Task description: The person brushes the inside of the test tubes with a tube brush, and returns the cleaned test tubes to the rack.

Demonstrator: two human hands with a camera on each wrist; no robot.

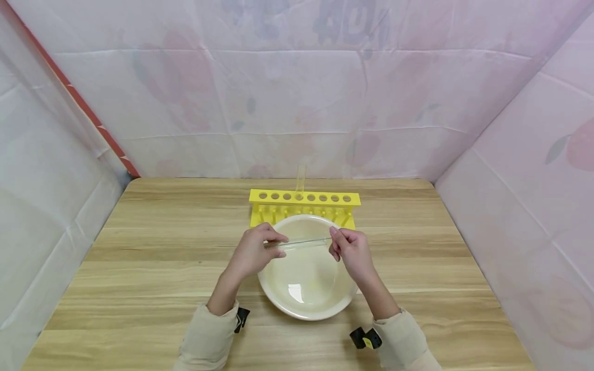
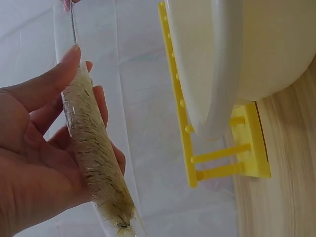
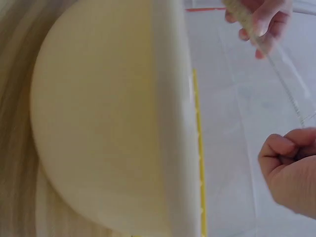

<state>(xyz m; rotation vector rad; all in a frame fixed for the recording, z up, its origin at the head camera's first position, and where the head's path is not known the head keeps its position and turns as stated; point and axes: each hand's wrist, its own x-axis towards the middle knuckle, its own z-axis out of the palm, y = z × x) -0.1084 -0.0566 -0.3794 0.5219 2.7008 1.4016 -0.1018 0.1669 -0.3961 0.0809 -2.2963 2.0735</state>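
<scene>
Over the white basin [image 1: 297, 312], my left hand [image 1: 250, 251] holds a clear glass test tube [image 1: 303, 245] lying nearly level. Inside that tube sits the bristle head of a test tube brush [image 2: 94, 138], pale and dense, its tip at the tube's end by my palm. In the left wrist view, my left thumb and fingers grip the glass around the bristles. The brush's thin twisted wire [image 2: 73, 27] runs out toward the right. My right hand [image 1: 353, 252] pinches the wire's far end with curled fingers.
Behind the basin stands a yellow test tube rack [image 1: 325, 201] with a row of holes. Another clear test tube [image 1: 301, 178] stands upright in it. The wooden table [image 1: 185, 257] extends to both sides, with cloth-covered walls [image 1: 287, 93] around it.
</scene>
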